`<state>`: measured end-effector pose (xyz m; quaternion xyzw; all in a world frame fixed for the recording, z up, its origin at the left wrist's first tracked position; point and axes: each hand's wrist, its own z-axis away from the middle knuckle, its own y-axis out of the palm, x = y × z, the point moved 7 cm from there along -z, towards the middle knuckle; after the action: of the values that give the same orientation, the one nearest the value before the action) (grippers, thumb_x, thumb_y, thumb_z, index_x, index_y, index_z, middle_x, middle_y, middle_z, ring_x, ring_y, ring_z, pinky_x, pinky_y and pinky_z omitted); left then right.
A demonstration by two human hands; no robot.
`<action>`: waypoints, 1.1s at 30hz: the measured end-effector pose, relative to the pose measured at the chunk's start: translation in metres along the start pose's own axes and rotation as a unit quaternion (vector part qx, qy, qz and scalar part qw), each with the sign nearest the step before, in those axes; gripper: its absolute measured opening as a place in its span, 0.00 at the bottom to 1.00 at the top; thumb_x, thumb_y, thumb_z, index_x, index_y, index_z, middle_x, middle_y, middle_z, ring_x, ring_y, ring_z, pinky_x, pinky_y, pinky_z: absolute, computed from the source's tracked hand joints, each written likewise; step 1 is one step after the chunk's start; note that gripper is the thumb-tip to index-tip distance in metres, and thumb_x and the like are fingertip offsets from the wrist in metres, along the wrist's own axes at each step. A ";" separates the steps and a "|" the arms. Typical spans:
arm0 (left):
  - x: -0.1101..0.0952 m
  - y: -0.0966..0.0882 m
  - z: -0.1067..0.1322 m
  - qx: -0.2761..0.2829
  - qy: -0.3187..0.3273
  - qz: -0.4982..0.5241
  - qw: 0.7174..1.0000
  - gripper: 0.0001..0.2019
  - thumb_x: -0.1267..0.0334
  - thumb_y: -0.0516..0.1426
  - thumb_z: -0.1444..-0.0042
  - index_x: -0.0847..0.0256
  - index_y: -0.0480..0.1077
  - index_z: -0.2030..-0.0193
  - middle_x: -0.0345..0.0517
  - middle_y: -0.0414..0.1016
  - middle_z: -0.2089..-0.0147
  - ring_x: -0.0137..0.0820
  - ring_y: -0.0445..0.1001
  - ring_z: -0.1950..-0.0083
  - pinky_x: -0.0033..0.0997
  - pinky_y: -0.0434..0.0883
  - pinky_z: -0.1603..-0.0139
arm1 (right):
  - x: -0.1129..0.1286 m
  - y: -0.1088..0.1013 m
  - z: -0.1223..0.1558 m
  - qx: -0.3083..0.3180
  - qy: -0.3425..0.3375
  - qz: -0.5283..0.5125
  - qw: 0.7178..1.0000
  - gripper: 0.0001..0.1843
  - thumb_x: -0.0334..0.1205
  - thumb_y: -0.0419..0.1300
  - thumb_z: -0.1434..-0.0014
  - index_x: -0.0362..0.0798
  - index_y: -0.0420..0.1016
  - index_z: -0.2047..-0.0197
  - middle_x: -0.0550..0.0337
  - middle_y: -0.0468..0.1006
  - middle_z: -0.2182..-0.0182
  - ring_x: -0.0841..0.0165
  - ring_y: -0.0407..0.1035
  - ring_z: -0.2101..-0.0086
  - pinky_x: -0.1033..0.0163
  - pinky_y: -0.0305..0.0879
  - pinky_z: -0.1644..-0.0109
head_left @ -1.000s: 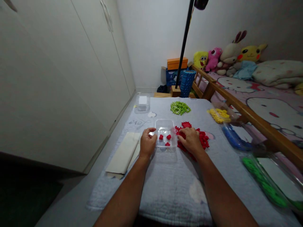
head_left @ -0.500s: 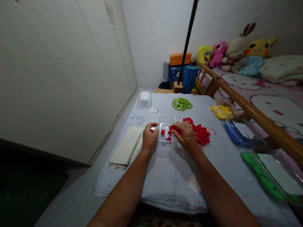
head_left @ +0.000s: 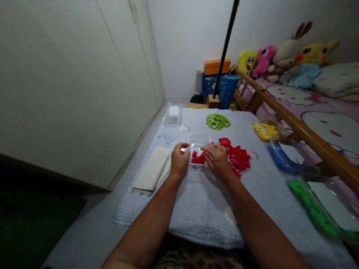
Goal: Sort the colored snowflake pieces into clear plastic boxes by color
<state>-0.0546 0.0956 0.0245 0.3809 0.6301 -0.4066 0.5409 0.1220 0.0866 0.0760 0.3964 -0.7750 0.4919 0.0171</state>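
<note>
A clear plastic box (head_left: 199,135) stands in the middle of the cloth with several small red pieces (head_left: 198,160) at its near end. My left hand (head_left: 179,158) grips the box's left wall, thumb and fingers curled at the edge. Over the box's right side, my right hand (head_left: 217,158) has its thumb and index finger apart, with nothing visible between them; its other fingers are partly hidden. Just right of that hand spreads a loose pile of red plastic pieces (head_left: 238,160), some of them gear-shaped.
A light-green pile (head_left: 218,121) lies at the back. Clear boxes of yellow (head_left: 265,131), blue (head_left: 284,158) and green pieces (head_left: 311,205) line the right edge by the bed rail (head_left: 305,116). Folded cardboard (head_left: 153,168) lies left; another clear box (head_left: 173,117) stands back left.
Red pieces from my right hand have dropped into the box, where more now lie together. The right thumb and fingers have opened. My left hand stays at the box; the view has shifted slightly.
</note>
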 end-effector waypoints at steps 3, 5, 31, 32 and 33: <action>0.001 0.000 -0.001 -0.003 -0.002 -0.007 1.000 0.15 0.70 0.58 0.54 0.60 0.75 0.58 0.40 0.73 0.67 0.26 0.65 0.72 0.25 0.63 0.71 | -0.015 -0.010 0.000 -0.032 0.029 -0.001 0.999 0.16 0.32 0.55 0.39 0.51 0.80 0.52 0.54 0.83 0.53 0.57 0.68 0.51 0.50 0.56 0.46; 0.002 -0.001 0.000 -0.005 -0.003 -0.008 1.000 0.15 0.70 0.58 0.55 0.60 0.75 0.58 0.40 0.73 0.67 0.26 0.65 0.73 0.25 0.63 0.71 | -0.022 -0.013 0.000 -0.039 0.041 -0.004 0.998 0.17 0.30 0.54 0.42 0.51 0.81 0.55 0.54 0.83 0.53 0.57 0.67 0.51 0.49 0.56 0.46; 0.002 0.001 0.001 0.006 -0.009 0.008 1.000 0.14 0.67 0.58 0.53 0.62 0.74 0.57 0.35 0.66 0.77 0.25 0.62 0.78 0.24 0.59 0.75 | 0.020 0.012 -0.004 0.155 -0.005 0.055 0.986 0.16 0.39 0.51 0.34 0.52 0.79 0.51 0.56 0.81 0.48 0.52 0.54 0.34 0.34 0.24 0.31; 0.002 0.001 0.001 0.006 -0.008 0.008 1.000 0.13 0.67 0.58 0.53 0.62 0.74 0.58 0.35 0.66 0.77 0.25 0.62 0.78 0.24 0.59 0.75 | 0.025 0.016 -0.005 0.172 -0.011 0.066 0.983 0.16 0.39 0.51 0.33 0.52 0.79 0.50 0.56 0.80 0.47 0.51 0.54 0.34 0.34 0.24 0.31; 0.001 0.001 0.001 0.006 -0.007 0.008 1.000 0.13 0.67 0.58 0.53 0.62 0.74 0.58 0.35 0.67 0.76 0.25 0.62 0.78 0.24 0.59 0.75 | 0.029 0.019 -0.006 0.187 -0.014 0.077 0.979 0.16 0.40 0.51 0.33 0.51 0.78 0.51 0.55 0.80 0.48 0.51 0.53 0.34 0.34 0.24 0.31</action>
<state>-0.0531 0.0952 0.0230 0.3865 0.6210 -0.4090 0.5456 0.0882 0.0780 0.0767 0.3382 -0.6979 0.6224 -0.1059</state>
